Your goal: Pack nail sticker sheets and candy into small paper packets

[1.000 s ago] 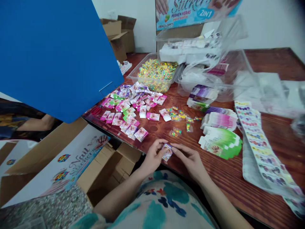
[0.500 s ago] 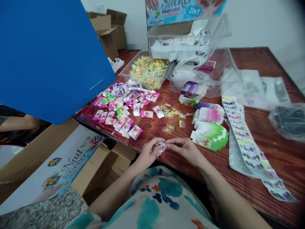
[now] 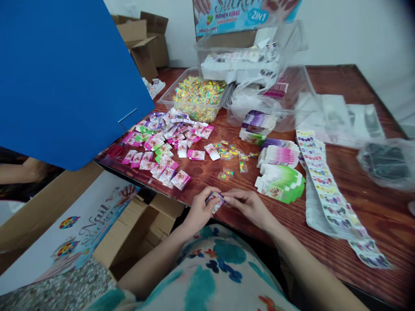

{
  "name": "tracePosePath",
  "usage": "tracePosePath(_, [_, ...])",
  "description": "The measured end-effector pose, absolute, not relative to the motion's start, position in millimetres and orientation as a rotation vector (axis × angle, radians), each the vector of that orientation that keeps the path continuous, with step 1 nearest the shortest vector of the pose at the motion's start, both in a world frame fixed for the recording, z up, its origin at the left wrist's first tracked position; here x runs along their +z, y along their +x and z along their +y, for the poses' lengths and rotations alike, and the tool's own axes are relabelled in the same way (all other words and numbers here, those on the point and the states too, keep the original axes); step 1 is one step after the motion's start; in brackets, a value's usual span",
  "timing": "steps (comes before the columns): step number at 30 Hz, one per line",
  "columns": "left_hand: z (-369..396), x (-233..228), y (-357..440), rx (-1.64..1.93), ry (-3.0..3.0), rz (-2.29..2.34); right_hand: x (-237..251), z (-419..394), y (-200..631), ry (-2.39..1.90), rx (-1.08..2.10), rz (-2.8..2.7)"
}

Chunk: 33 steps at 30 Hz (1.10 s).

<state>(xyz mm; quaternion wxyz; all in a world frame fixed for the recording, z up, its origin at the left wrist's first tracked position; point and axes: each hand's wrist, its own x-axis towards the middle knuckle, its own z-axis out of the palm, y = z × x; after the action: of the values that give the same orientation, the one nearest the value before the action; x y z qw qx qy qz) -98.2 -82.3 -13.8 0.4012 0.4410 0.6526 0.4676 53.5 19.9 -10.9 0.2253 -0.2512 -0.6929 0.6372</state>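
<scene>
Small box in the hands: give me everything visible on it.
The small box is a tiny printed carton, seemingly card, white with purple and pink print like the folded ones piled on the table. It sits tilted just above the table's near edge, pinched between the left hand and the right hand, whose fingertips meet on it. The fingers hide much of it; whether its flaps are closed cannot be told.

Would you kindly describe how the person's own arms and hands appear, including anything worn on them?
Both forearms are bare: no sleeves, gloves, watch or bracelets show on the left hand or the right hand. No rings are visible, though the fingers are small in the picture. Below the arms lies a white garment with teal, blue and red flower patches.
</scene>
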Motion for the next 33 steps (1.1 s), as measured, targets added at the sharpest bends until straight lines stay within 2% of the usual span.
tracePosePath(7, [-85.1, -11.2, -94.1, 1.267, 1.128, 1.641, -18.2, 2.5, 52.7, -0.716, 1.666, -1.777])
tracePosePath(16, [-94.1, -20.0, -94.9, 1.337, 0.910, 1.691, -19.6, -5.0, 36.0, -0.739, 1.734, -1.723])
tracePosePath(19, [-97.7, -16.3, -98.8, 1.380, 0.996, 1.881, -27.1, -1.5, 21.7, -0.854, 1.913, -1.563])
tracePosePath(23, [-110.0, -17.7, -106.1, 1.242, 1.360, 2.438, -40.4, 2.9, -9.6, -0.920, 1.999, -1.462])
tracePosePath(25, [-117.0, -26.0, -111.5, 1.097, 1.623, 2.633, -42.0, 6.4, -26.5, -0.900, 1.827, -1.649])
tracePosePath(29, [-125.0, -47.7, -121.6, 0.860, 2.005, 2.570, -31.7, 31.9, -51.1, -0.854, 1.071, -2.065])
tracePosePath(33, [-124.9, -58.2, -119.8, 0.938, 2.101, 2.487, -23.6, 77.1, -77.3, -0.744, 0.638, -2.319])
